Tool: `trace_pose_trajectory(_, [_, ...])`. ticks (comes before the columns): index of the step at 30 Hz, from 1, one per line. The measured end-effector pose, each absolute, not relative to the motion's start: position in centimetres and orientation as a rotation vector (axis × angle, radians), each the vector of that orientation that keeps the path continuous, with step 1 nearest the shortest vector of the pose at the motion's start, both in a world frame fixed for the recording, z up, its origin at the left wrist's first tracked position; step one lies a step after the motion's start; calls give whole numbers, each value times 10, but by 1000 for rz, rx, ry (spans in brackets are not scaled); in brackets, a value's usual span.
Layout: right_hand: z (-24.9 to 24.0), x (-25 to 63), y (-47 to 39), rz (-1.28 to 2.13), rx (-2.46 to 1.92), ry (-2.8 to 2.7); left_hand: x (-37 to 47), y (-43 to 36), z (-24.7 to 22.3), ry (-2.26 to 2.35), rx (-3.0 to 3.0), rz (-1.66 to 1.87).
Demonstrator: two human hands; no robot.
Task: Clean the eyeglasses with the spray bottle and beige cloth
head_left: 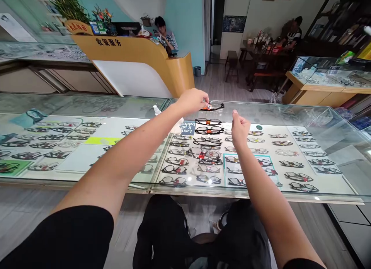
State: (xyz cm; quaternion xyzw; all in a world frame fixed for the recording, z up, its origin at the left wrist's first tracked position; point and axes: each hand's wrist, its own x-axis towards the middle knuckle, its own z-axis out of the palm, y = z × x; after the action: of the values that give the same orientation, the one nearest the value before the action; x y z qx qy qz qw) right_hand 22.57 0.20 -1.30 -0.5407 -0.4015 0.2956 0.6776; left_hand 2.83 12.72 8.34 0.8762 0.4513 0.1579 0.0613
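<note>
Glass counter (290, 114) noted. At its far side, dark-rimmed glasses (221, 106) are pinched at their left end by the nearer left hand (193, 101), lying parallel to its far edge. Right hand (241, 130) is curled closed, apart.

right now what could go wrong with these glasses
The left hand could drop or scratch the far glasses at its fingertips. Its forearm, close beside the white nozzle, might knock it. The right hand could nudge the nearby black glasses.
</note>
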Motion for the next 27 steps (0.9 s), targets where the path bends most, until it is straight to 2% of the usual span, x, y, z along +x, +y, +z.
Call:
trace_pose_trajectory(9, [-13,224,10,829,-1118,-827,75,190,35,1416,2734,-103])
trace_pose_trajectory(18, [-18,217,11,914,-1167,-933,80,207,28,1385,2703,-282])
trace_pose_trajectory(23, [-18,215,10,954,-1140,-933,80,225,35,1471,2757,-120])
trace_pose_trajectory(27, [-17,214,11,980,-1123,-951,83,238,31,1523,2684,-137])
